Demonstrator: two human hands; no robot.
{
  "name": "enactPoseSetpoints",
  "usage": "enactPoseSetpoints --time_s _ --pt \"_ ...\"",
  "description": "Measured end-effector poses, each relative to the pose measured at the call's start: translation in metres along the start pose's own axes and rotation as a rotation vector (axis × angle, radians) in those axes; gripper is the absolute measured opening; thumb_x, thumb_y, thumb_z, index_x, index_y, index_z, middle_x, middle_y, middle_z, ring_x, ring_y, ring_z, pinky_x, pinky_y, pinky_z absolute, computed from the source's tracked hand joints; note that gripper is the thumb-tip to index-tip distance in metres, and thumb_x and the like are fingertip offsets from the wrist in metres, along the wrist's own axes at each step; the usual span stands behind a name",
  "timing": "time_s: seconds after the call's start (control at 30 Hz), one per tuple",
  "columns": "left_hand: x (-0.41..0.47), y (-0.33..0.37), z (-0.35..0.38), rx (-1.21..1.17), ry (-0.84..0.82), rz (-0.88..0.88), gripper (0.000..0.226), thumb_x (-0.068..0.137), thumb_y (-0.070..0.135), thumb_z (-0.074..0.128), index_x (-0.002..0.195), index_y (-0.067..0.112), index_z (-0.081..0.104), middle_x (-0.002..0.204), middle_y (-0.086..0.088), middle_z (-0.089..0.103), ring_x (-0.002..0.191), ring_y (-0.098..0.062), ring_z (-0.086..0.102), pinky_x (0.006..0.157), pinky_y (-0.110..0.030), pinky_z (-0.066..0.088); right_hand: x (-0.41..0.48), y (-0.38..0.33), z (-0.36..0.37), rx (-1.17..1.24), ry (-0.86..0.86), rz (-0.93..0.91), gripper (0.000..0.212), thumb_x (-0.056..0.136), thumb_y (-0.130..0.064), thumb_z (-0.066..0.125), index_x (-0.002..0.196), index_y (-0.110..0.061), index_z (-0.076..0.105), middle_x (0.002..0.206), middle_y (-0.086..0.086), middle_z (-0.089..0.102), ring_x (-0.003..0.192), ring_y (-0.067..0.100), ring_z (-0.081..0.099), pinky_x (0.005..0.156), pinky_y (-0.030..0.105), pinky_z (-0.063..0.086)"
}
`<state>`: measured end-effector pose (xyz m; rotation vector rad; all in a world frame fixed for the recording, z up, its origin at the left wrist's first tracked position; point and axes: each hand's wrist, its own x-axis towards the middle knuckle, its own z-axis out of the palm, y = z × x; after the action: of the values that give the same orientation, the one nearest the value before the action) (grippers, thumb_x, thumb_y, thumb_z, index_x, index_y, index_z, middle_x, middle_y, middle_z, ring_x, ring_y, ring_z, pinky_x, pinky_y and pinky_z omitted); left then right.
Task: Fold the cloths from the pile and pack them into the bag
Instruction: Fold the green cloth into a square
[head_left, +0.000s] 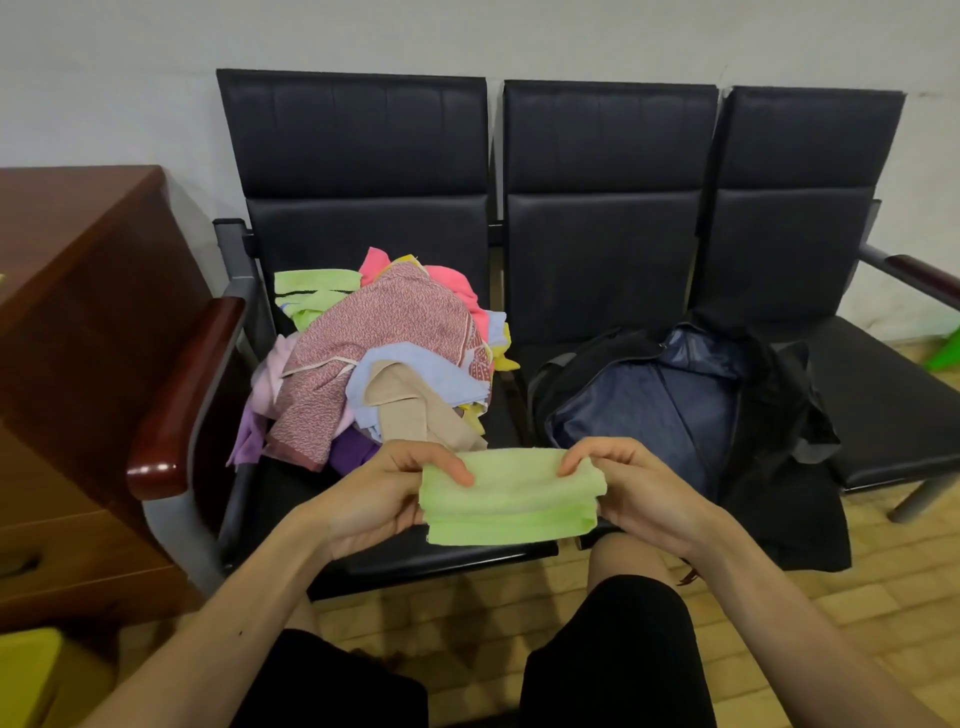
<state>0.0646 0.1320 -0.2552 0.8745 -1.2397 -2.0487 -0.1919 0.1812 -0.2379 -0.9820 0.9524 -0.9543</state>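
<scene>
A light green cloth (511, 499), folded into a thick rectangle, is held in the air in front of the seats. My left hand (384, 493) pinches its left end, thumb on top. My right hand (628, 488) pinches its right end the same way. Behind the hands, a pile of mixed cloths (384, 358) in pink, red print, blue, beige, purple and green covers the left seat. An open dark blue and black bag (670, 405) lies on the middle seat, its zip parted and its inside showing.
The black three-seat bench (602, 249) stands against a white wall, with wooden armrests (182, 395) at both ends. A brown wooden desk (67, 332) is at the left. Something yellow (31, 675) sits low left. My knees in black shorts are below, over a yellow tiled floor.
</scene>
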Motion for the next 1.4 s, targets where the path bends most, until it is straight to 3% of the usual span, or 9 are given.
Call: enactPoseSetpoints --time_s 0.13,0.23,0.4,0.6,0.8,0.9,1.07,1.27,1.4 --pt "0.000 -0.011 -0.005 -0.077 0.003 -0.030 0.039 0.093 -0.005 0.039 0.075 0.001 0.073 0.113 -0.024 0.069 0.096 -0.032 0.072 0.069 -0.033 0.060 -0.005 0.011 -0.007 0.102 -0.009 0.068 0.026 0.083 -0.030 0.061 0.076 -0.007 0.071 0.110 0.019 0.068 0.091 0.029 0.068 0.062 0.028 0.056" --pt "0.003 -0.018 -0.001 -0.074 -0.058 -0.059 0.029 0.082 0.013 0.045 0.080 0.002 0.071 0.126 -0.022 0.065 0.114 -0.041 0.064 0.090 -0.047 0.057 -0.010 0.021 -0.011 -0.051 0.067 0.060 0.034 0.077 -0.042 0.075 0.075 -0.009 0.066 0.096 0.015 0.063 0.082 0.022 0.064 0.059 0.024 0.050" --pt "0.023 -0.035 0.019 0.090 0.040 -0.038 0.007 0.079 0.011 0.076 0.078 0.011 0.069 0.099 -0.009 0.072 0.091 -0.021 0.070 0.072 -0.029 0.057 -0.021 0.030 -0.027 -0.197 0.135 0.061 0.022 0.074 -0.006 0.080 0.084 -0.008 0.061 0.105 0.011 0.066 0.092 0.018 0.067 0.066 0.024 0.053" --pt "0.068 -0.064 0.030 0.222 0.055 -0.103 0.022 0.079 -0.002 0.078 0.088 0.016 0.068 0.121 -0.010 0.066 0.111 -0.029 0.065 0.091 -0.045 0.057 -0.029 0.046 -0.070 -0.180 0.249 0.117 0.024 0.076 -0.010 0.077 0.097 -0.011 0.066 0.118 0.011 0.068 0.107 0.027 0.066 0.085 0.036 0.056" --pt "0.130 -0.102 0.045 0.351 0.030 -0.196 0.024 0.077 0.012 0.083 0.089 0.030 0.073 0.127 -0.002 0.061 0.113 -0.024 0.062 0.076 -0.031 0.055 -0.018 0.077 -0.132 -0.257 0.413 0.179 0.018 0.088 -0.006 0.069 0.105 -0.012 0.068 0.118 0.003 0.064 0.109 0.021 0.063 0.089 0.036 0.057" --pt "0.174 -0.119 0.058 0.454 0.020 -0.215 0.027 0.077 0.018 0.084 0.093 0.037 0.074 0.129 0.004 0.059 0.116 -0.020 0.059 0.091 -0.039 0.057 -0.002 0.081 -0.172 -0.323 0.531 0.177 0.015 0.089 -0.005 0.069 0.103 -0.012 0.069 0.110 0.009 0.068 0.102 0.026 0.065 0.087 0.041 0.056" --pt "0.266 -0.135 0.088 0.499 0.075 -0.119 0.037 0.080 0.010 0.080 0.093 0.043 0.072 0.133 0.001 0.059 0.116 -0.019 0.061 0.093 -0.040 0.057 0.038 0.065 -0.246 -0.414 0.714 0.106 0.015 0.089 0.003 0.066 0.104 0.003 0.067 0.096 0.007 0.063 0.082 0.015 0.060 0.062 0.017 0.053" --pt "0.363 -0.157 0.115 0.683 0.061 -0.072 0.043 0.082 0.013 0.075 0.104 0.048 0.064 0.135 0.005 0.057 0.123 -0.019 0.057 0.101 -0.037 0.051 0.088 0.087 -0.323 -0.526 0.796 0.229 0.015 0.090 -0.004 0.067 0.101 -0.014 0.065 0.096 0.004 0.062 0.086 0.017 0.061 0.076 0.032 0.055" --pt "0.391 -0.178 0.121 0.907 -0.013 -0.103 0.045 0.090 0.021 0.068 0.132 0.035 0.057 0.138 0.004 0.056 0.127 -0.016 0.052 0.103 -0.028 0.043 0.105 0.115 -0.343 -0.668 0.750 0.365 0.019 0.090 -0.008 0.063 0.108 -0.014 0.063 0.092 -0.001 0.057 0.092 0.019 0.060 0.076 0.027 0.052"
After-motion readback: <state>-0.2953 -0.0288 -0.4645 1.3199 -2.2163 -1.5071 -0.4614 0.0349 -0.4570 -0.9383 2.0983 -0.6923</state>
